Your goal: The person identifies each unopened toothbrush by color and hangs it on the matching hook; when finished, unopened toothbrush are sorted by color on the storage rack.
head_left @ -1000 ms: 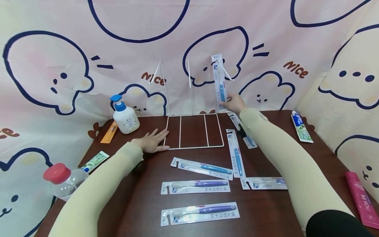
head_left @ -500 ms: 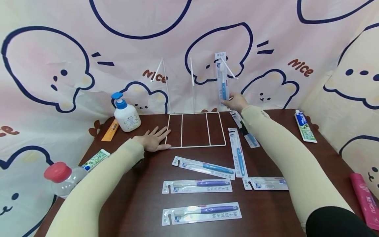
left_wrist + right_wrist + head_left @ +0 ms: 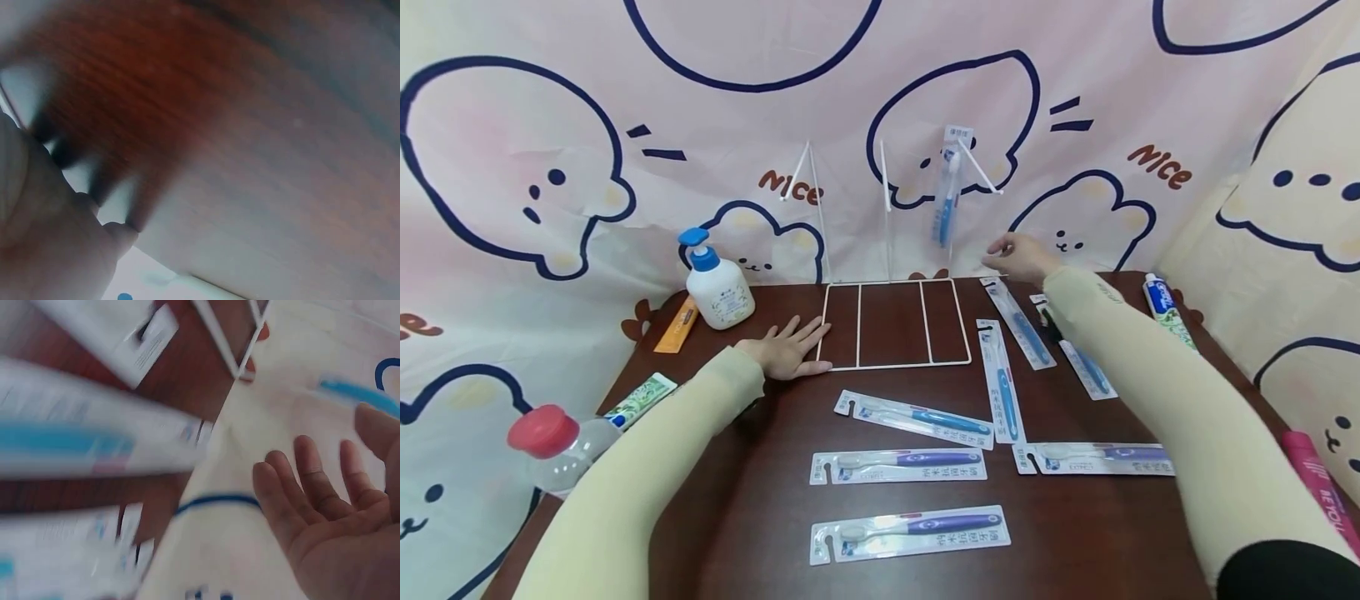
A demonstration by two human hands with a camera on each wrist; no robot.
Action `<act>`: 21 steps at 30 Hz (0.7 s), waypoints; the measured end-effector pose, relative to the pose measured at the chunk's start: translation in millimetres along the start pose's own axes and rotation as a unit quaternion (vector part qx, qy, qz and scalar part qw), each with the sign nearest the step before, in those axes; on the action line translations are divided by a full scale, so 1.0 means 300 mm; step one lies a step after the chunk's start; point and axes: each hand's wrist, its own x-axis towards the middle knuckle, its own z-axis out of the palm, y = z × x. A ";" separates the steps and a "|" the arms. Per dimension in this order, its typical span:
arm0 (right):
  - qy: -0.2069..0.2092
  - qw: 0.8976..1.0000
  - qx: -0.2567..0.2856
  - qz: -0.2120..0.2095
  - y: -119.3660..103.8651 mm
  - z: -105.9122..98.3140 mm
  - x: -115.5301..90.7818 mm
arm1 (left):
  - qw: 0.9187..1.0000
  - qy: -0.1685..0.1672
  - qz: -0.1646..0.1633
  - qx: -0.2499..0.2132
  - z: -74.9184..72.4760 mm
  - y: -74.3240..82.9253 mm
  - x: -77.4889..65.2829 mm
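A white wire rack [image 3: 895,366] stands at the back of the table, its upright hooks rising against the cloth. From the right hook hangs a packaged blue toothbrush [image 3: 947,196], tilted slightly. My left hand [image 3: 785,350] lies flat with spread fingers, thumb and fingertips at the left side of the rack's base. To the right of the hanging pack, my right hand [image 3: 1022,256] is apart from it and holds nothing; the right wrist view shows its fingers loosely bent. Below this hand lie two more blue toothbrush packs, one near the rack [image 3: 1018,323] and one partly under the sleeve [image 3: 1088,371].
Several more packaged toothbrushes, blue and purple [image 3: 910,533], lie in front of the rack. At left are a pump bottle [image 3: 721,292], an orange box [image 3: 677,327], a toothpaste tube [image 3: 640,401] and a red-capped bottle [image 3: 553,446]. Another toothpaste tube [image 3: 1167,308] and a pink tube [image 3: 1318,483] are at right.
My right hand has let go of the toothbrush pack and moved right, away from it. The pack now hangs from the hook and has swung. The left hand has stayed in place.
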 end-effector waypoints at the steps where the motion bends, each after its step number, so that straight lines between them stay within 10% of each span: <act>1: -0.010 1.000 -0.030 0.002 0.016 -0.021 -0.022 | 1.000 0.002 0.002 -0.004 -0.007 0.008 -0.004; 8: -0.073 0.970 -0.227 0.044 0.167 -0.120 -0.181 | 1.000 0.007 0.005 0.011 -0.014 0.017 -0.017; 21: -0.014 0.957 -0.228 0.177 0.403 -0.120 -0.260 | 0.999 0.024 0.020 0.004 -0.011 0.026 -0.022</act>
